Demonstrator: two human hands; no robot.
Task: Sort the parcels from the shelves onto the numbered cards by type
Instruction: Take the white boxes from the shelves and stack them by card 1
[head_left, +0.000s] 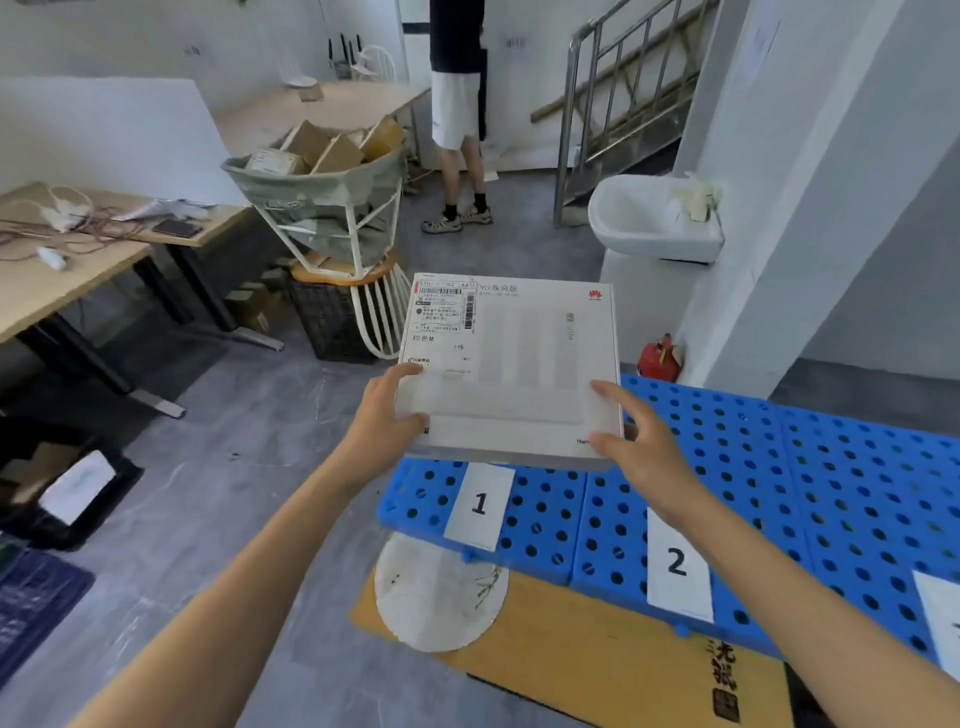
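the blue pallet (779, 467) is your sorting ground, and every part of it that shows is bare of parcels. by my reading you are at the very start, with nothing placed yet. beyond the pallet's far left corner stands a bin (322, 208) heaped with brown cartons. the shelves are out of view, so you cannot count from here how many parcels are left.

the white box (519, 374) is the 1 parcel in play. it hangs flat, label up, over the pallet's left end, above it and not touching. your left hand (384, 415) grips the box's near left corner, thumb on the lid and fingers curled under. your right hand (644, 441) holds the near right corner, thumb and forefinger spread on top, the other fingers mostly hidden beneath.

card 1 (478, 506) lies at the pallet's near left edge, just under the box's near side. card 2 (678, 566) lies further right along that edge, and a 3rd card (940, 613) is cut off at the pallet's right. the box looks bound for card 1. setting it down is left, and then all the rest.
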